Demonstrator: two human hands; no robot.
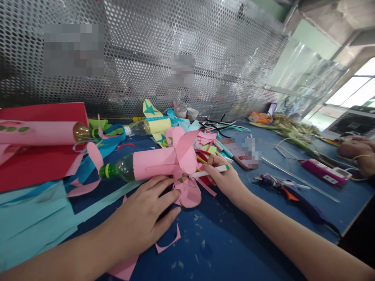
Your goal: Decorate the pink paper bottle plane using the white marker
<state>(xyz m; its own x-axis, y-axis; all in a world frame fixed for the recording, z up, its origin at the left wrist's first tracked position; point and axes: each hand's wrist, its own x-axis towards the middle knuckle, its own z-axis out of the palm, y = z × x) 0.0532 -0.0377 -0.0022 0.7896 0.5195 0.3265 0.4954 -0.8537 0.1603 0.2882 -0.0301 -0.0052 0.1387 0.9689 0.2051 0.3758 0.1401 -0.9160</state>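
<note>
A green plastic bottle (pixel 124 167) wrapped in pink paper (pixel 154 162) lies on its side, its lime-green cap to the left. Pink petal-shaped paper pieces (pixel 187 152) spread from its right end. My left hand (pixel 154 207) rests with fingers apart against the wrap and the lower petal piece (pixel 190 193), which bears a dark green star shape. In my right hand (pixel 224 177) a white marker (pixel 208 173) with a green end is pinched, its tip at that petal beside the star. Pink strips (pixel 93 154) curl around the bottle's neck.
A phone (pixel 241 154), a glue gun (pixel 299 197) and a purple power strip (pixel 324 171) lie right. Yellow-wrapped (pixel 158 127) and pink-wrapped (pixel 38 132) bottles lie behind and left. Blue crepe paper (pixel 32 222) covers the left. Another person's hand (pixel 356 147) is at far right.
</note>
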